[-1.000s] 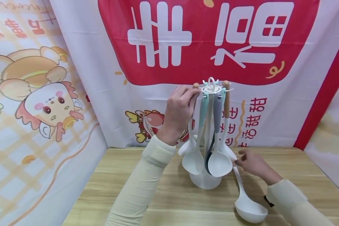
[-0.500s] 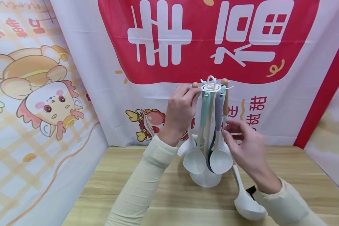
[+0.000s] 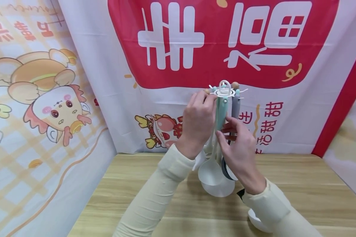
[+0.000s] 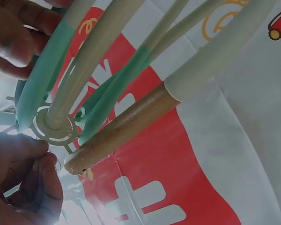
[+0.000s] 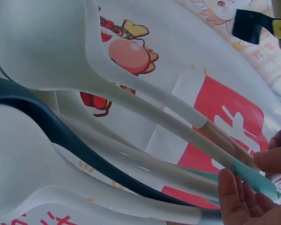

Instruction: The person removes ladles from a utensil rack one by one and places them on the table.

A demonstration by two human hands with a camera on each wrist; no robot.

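Note:
A white utensil stand (image 3: 224,93) with a hooked top ring stands on the table with several kitchen tools hanging round it. My left hand (image 3: 198,121) pinches one of its hook arms, also seen in the left wrist view. My right hand (image 3: 238,144) is at the lower part of a green handle (image 3: 222,113), its thumb and fingers to either side. That handle belongs to a white spoon (image 3: 210,172). To the right hangs a grey handle (image 3: 235,107). A dark utensil (image 5: 70,140) and a white spoon-like utensil (image 5: 28,159) hang alongside. Wooden handles (image 4: 122,126) show behind.
A white ladle (image 3: 257,221) lies on the wooden table (image 3: 178,200) at the front right, partly hidden by my right sleeve. Behind the table hangs a red and white printed cloth (image 3: 172,42). Another printed cloth (image 3: 47,98) stands on the left.
The stand's ring has turned, carrying the green and grey handles rightward. My left hand keeps its grip and shifts slightly right. My right hand has moved up and left to the green handle.

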